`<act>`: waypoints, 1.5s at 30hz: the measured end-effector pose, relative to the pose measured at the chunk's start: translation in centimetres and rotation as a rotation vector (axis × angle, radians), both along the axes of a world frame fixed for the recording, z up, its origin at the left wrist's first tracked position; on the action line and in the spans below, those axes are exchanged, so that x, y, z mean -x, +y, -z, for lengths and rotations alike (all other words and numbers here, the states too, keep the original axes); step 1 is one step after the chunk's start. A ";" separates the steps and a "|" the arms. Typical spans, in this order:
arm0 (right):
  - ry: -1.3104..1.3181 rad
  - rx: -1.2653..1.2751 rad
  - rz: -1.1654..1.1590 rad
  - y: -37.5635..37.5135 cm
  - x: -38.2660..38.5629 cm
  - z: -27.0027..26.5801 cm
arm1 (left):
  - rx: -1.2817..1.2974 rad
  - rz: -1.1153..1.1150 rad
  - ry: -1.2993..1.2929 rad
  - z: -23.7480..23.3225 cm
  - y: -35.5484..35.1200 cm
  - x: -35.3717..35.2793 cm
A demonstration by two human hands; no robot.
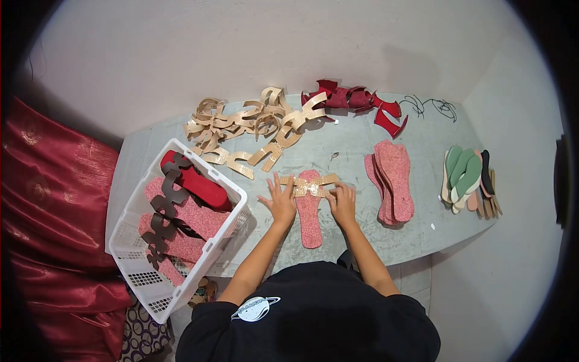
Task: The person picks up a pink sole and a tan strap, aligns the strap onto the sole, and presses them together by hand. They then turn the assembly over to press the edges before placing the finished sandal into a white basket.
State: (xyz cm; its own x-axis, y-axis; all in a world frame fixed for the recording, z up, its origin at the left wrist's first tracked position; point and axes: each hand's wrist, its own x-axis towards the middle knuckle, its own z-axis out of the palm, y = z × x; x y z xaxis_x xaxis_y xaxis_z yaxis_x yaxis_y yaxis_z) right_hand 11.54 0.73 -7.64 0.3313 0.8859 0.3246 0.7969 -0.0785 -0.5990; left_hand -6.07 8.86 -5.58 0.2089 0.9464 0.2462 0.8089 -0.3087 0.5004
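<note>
A pink speckled insole (310,226) lies on the table in front of me, toe end away from me. Across its upper part rests a gold, crocodile-textured sandal upper (309,186), its H-shaped ends reaching past both sides. My left hand (282,203) lies at the left ends of the upper, fingers spread, inner fingers touching it. Over on the other side, my right hand (342,202) has bent fingers at the lower right end of the upper, seemingly pinching it; the fingertips are partly hidden.
Left stands a white plastic basket (226,220) holding pink insoles, brown straps and a red sole. Gold uppers (241,123) and red uppers (347,98) lie along the back. Stacked pink insoles (395,181), green soles (463,172) and black cords (443,110) are to the right.
</note>
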 end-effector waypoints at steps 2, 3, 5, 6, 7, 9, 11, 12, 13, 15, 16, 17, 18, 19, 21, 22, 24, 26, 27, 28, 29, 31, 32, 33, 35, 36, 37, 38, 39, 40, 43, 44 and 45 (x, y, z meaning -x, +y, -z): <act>0.028 0.004 0.052 0.5 0.7 -0.3 | -0.013 0.086 0.039 -0.5 0.3 -0.1; 0.006 0.053 0.074 0.6 1.1 -1.0 | -0.009 0.172 0.128 -0.5 0.4 -0.1; -0.014 0.104 0.099 0.8 1.9 -2.3 | -0.004 0.258 0.219 -0.4 0.3 -0.2; -0.077 0.176 0.058 1.0 2.2 -2.8 | -0.016 0.287 0.248 -0.2 0.4 -0.2; -0.140 0.247 0.018 1.1 2.4 -3.0 | -0.028 0.317 0.279 0.0 0.4 -0.3; -0.210 0.261 0.001 1.4 3.0 -2.2 | -0.075 0.360 0.283 0.3 0.7 -0.3; -0.282 0.277 -0.018 1.7 3.2 -1.1 | -0.120 0.401 0.286 0.7 0.8 -0.3; -0.304 0.309 -0.059 1.8 3.3 -0.9 | -0.108 0.407 0.306 0.6 0.9 -0.3; -0.325 0.340 -0.100 1.9 3.4 -0.7 | -0.097 0.412 0.327 0.4 0.9 -0.3; -0.287 0.352 -0.094 1.8 3.3 -0.7 | -0.053 0.414 0.336 0.1 0.8 -0.3; -0.248 0.365 -0.085 1.8 3.2 -0.9 | -0.007 0.419 0.345 -0.2 0.8 -0.3; -0.248 0.365 -0.084 1.7 3.2 -1.0 | -0.007 0.420 0.344 0.0 0.8 -0.3; -0.244 0.380 -0.077 1.7 3.1 -1.1 | -0.070 0.413 0.333 1.0 0.9 -0.3; -0.239 0.393 -0.069 1.6 3.0 -1.3 | -0.134 0.406 0.322 1.6 1.0 -0.4; -0.218 0.399 -0.065 1.6 2.9 -1.8 | -0.137 0.393 0.295 2.3 1.2 -0.2; -0.197 0.405 -0.064 1.5 2.9 -2.1 | -0.138 0.376 0.268 2.4 1.3 -0.1; -0.172 0.429 -0.074 1.4 2.7 -2.8 | -0.112 0.377 0.268 2.3 1.3 0.2; -0.147 0.450 -0.087 1.5 2.6 -3.0 | -0.088 0.373 0.270 1.7 1.4 0.4; -0.144 0.435 -0.090 1.4 2.5 -2.7 | -0.066 0.384 0.224 1.6 1.5 0.5; -0.141 0.421 -0.092 1.4 2.4 -2.4 | -0.043 0.395 0.178 1.5 1.5 0.5; -0.140 0.420 -0.091 1.4 2.4 -2.0 | -0.044 0.396 0.178 1.3 1.6 0.5; -0.157 0.348 -0.067 1.3 2.6 -1.6 | -0.095 0.384 0.125 0.7 1.9 0.5; -0.157 0.348 -0.067 1.3 2.6 -1.4 | -0.095 0.384 0.125 0.4 2.2 0.3; -0.159 0.348 -0.068 1.3 2.5 -1.5 | -0.069 0.392 0.121 0.1 2.6 0.1; -0.162 0.349 -0.069 1.3 2.5 -1.6 | -0.042 0.400 0.116 -0.5 3.5 -0.3; -0.157 0.361 -0.072 1.3 2.4 -1.6 | -0.015 0.414 0.203 -0.7 4.0 -0.4; -0.151 0.373 -0.076 1.3 2.4 -1.6 | 0.012 0.429 0.290 -0.9 4.4 -0.5; -0.151 0.374 -0.074 1.3 2.3 -1.6 | 0.012 0.430 0.290 -1.0 4.6 -0.7; -0.141 0.374 -0.077 1.3 2.3 -1.6 | -0.049 0.416 0.331 -0.9 4.8 -1.0; -0.131 0.374 -0.080 1.3 2.2 -1.6 | -0.111 0.400 0.372 -0.8 5.0 -1.2; -0.141 0.366 -0.072 1.2 2.4 -1.6 | -0.020 0.298 0.351 -1.3 5.5 -2.4; -0.142 0.364 -0.073 1.2 2.4 -1.6 | -0.021 0.297 0.351 -1.6 5.9 -2.5; -0.155 0.360 -0.070 1.2 2.5 -1.5 | 0.097 0.337 0.305 -1.6 6.6 -2.5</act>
State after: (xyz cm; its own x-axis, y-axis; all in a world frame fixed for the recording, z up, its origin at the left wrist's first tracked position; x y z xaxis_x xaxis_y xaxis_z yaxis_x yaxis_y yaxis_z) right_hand 9.06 1.97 -6.18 0.2374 0.9709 0.0301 0.8864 -0.2039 -0.4156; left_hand -3.57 15.41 -3.99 0.5576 0.8292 0.0396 0.7864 -0.5429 0.2945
